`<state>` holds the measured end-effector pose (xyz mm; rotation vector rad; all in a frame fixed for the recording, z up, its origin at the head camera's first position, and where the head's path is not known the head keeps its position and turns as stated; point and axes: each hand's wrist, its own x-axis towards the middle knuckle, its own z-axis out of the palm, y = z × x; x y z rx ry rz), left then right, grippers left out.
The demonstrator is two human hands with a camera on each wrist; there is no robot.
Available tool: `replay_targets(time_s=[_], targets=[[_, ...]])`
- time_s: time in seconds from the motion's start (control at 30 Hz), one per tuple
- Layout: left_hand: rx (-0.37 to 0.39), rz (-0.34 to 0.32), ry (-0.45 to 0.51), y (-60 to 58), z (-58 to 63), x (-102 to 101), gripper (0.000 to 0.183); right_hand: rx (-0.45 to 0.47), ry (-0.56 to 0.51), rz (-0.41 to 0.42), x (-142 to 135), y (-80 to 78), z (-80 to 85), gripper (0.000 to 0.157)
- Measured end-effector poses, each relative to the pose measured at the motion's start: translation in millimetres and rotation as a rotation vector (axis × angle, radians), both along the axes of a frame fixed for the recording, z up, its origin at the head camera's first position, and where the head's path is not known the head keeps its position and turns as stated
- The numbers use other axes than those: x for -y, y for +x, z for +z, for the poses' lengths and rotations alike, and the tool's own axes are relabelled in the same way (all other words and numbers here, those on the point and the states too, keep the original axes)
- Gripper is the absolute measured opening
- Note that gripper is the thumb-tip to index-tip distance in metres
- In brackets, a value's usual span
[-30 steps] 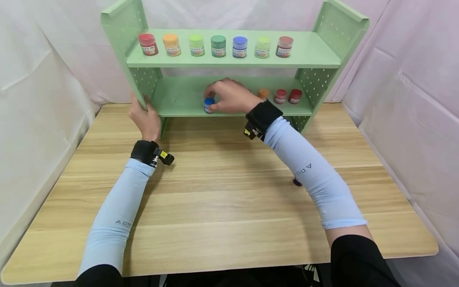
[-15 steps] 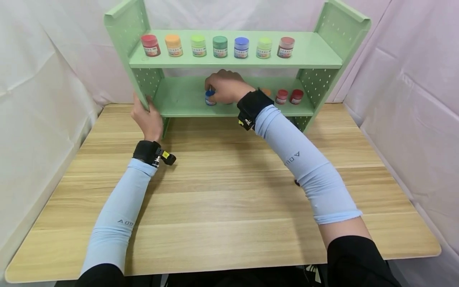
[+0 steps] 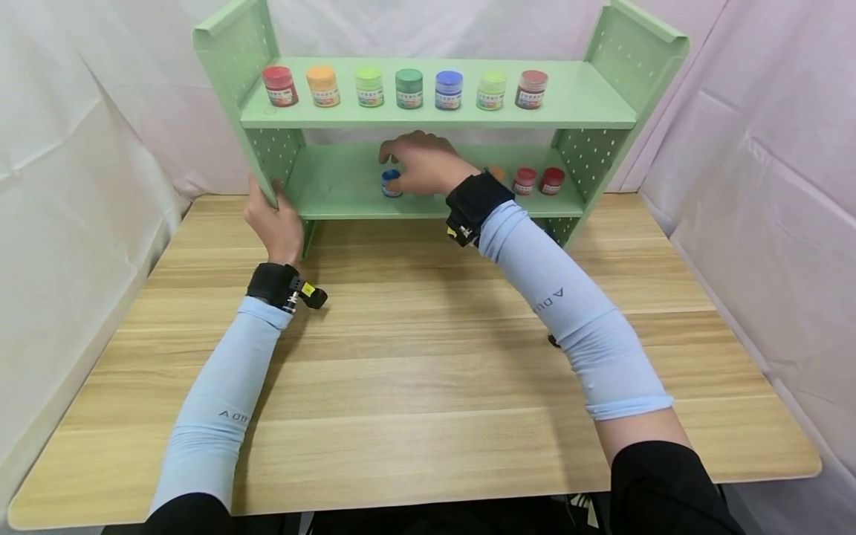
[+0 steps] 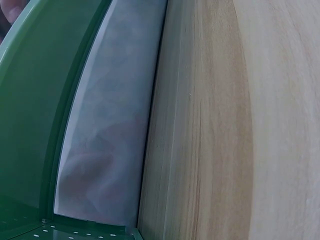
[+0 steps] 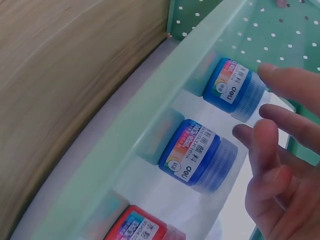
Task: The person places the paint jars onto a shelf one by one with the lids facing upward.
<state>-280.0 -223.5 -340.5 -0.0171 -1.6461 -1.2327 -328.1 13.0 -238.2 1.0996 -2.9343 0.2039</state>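
In the head view my left hand (image 3: 276,224) grips the front edge of the green shelf's left side panel (image 3: 230,82). A finger of it (image 4: 11,9) shows at the top left corner of the left wrist view. My right hand (image 3: 428,165) is over the lower board with its fingers apart, beside a small blue paint jar (image 3: 391,186). That blue jar (image 5: 227,90) stands on the board in the right wrist view, the fingertips close to its clear lid. Contact there I cannot tell. Another blue jar (image 5: 192,155) and a red jar (image 5: 140,225) stand in line with it.
The upper board (image 3: 428,119) carries a row of several paint jars in various colours. On the lower board's right are an orange jar (image 3: 496,172) and two red jars (image 3: 524,180). A dark round object (image 3: 553,341) shows partly behind the right arm on the wooden table (image 3: 401,371).
The blue jar has moved back from the lower board's front edge. My right hand moved back with it, then its fingers spread off the lid. My left hand keeps its grip.
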Motion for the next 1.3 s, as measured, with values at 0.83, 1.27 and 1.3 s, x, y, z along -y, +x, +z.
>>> replay_targets(time_s=[0.83, 1.27, 1.3], targets=[[0.011, -0.006, -0.003, -2.2, -0.8, 0.8, 0.034, -0.118, -0.269, 0.139, -125.7, 56.1, -45.3, 0.012], [0.036, -0.02, 0.017, -24.0, -20.7, 16.1, 0.035, 0.039, -0.223, 0.055, -196.2, 85.5, -96.2, 0.01], [0.035, -0.021, 0.017, -24.1, -21.1, 16.0, 0.036, 0.049, -0.219, 0.05, -201.1, 88.1, -99.3, 0.01]])
